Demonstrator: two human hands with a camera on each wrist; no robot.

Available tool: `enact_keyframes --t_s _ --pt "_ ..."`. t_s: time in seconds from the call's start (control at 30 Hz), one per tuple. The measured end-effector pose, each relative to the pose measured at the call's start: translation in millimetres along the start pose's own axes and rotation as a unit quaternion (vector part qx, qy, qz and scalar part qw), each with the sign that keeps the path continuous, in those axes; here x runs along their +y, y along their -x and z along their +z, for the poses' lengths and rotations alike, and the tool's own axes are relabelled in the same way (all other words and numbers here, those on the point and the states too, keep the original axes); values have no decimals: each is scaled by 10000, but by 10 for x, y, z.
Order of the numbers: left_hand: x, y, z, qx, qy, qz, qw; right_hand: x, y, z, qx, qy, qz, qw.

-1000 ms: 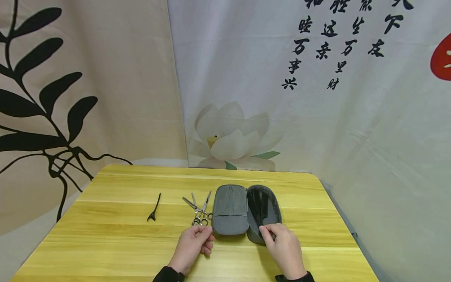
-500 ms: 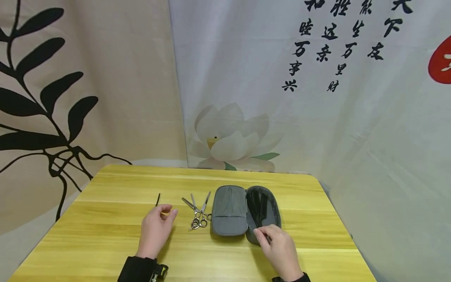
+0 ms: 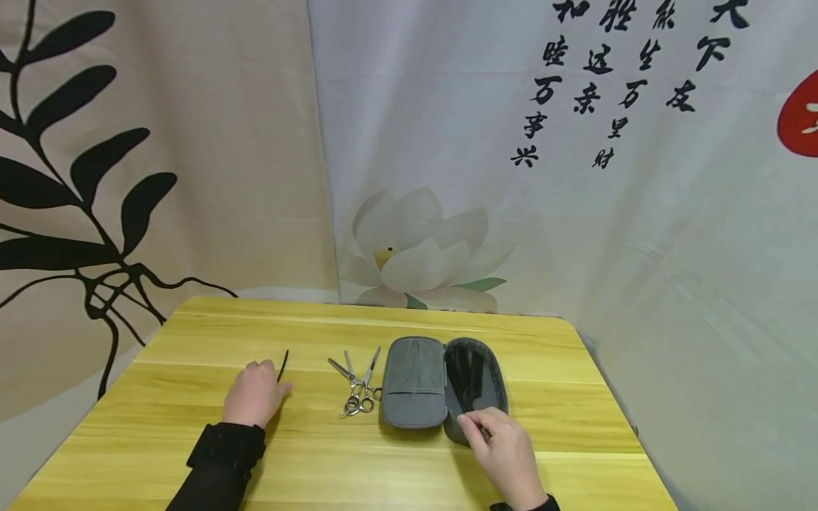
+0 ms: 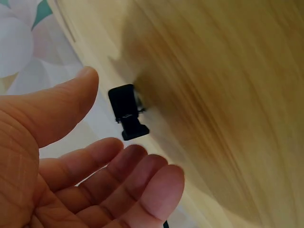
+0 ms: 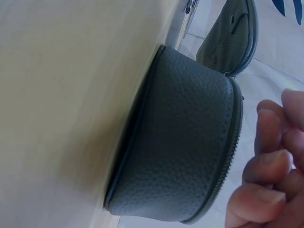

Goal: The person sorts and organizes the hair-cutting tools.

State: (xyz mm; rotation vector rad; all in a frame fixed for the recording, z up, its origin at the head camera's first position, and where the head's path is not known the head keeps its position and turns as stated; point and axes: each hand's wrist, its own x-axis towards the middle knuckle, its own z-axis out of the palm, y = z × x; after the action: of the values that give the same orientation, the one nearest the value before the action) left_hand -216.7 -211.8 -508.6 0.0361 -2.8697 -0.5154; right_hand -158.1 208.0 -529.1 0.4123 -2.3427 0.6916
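My left hand [image 3: 254, 394] reaches around a black hair clip [image 3: 283, 365] on the left part of the table. In the left wrist view the clip [image 4: 123, 100] shows between the thumb and the spread fingers, apart from them. Over the near edge of an unzipped grey case [image 3: 414, 383] hovers my right hand [image 3: 506, 454]. The right wrist view has its fingers loosely curled beside the case's zipped rim [image 5: 228, 164], with nothing seen in them. Inside the case's right half lie black items, one like a comb [image 3: 475, 376]; the hand partly covers that half.
Silver hair scissors [image 3: 355, 384] lie with blades spread, left of the case, between it and the clip. Everything stands on a wooden table [image 3: 332, 461]. A printed cloth [image 3: 434, 142] hangs behind the table's far edge.
My left hand has moved left from beside the scissors to the hair clip, its palm turning downward. My right hand has stayed almost still over the case.
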Motion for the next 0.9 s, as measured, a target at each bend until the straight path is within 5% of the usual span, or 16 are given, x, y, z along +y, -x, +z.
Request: enact_keyframes --t_s 0.27,0.6,0.9 --pt "-84 -158 82 -639 0 -256 9976 10 1 13 -12 -93 -16 10000" --pt "-103 -218 73 -683 -140 -218 9973 -70 -8 -25 -472 -914 214 9945" --pt "-112 -73 -91 -712 559 -419 9950 -101 -9 -32 -430 -1165 220 9920"
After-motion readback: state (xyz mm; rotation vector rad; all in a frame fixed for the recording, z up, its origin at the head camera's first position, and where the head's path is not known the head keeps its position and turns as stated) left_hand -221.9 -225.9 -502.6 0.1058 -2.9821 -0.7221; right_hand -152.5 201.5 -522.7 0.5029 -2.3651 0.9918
